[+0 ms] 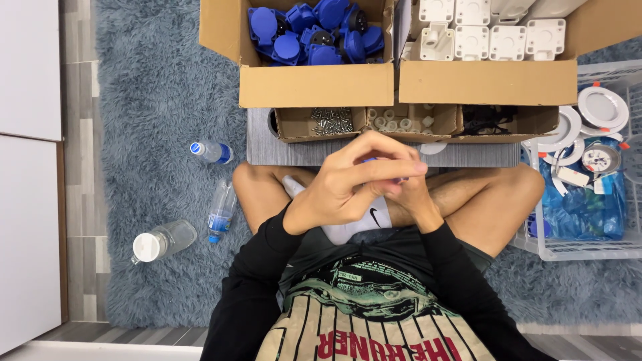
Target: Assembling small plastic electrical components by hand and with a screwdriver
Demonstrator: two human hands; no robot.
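Blue plastic parts [314, 33], white housings [491, 33], grey-blue shaggy rug [160, 100], black sleeves [257, 267].

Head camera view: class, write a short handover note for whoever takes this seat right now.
Left hand cups over a small blue part, mostly hidden. Right hand closes in beneath it; its grip cannot be told.
Ahead: box of blue socket parts, box of white housings, small trays of screws and white caps.
Finished round white fittings lie in the basket on the right.
Left: both boxes hold many parts.
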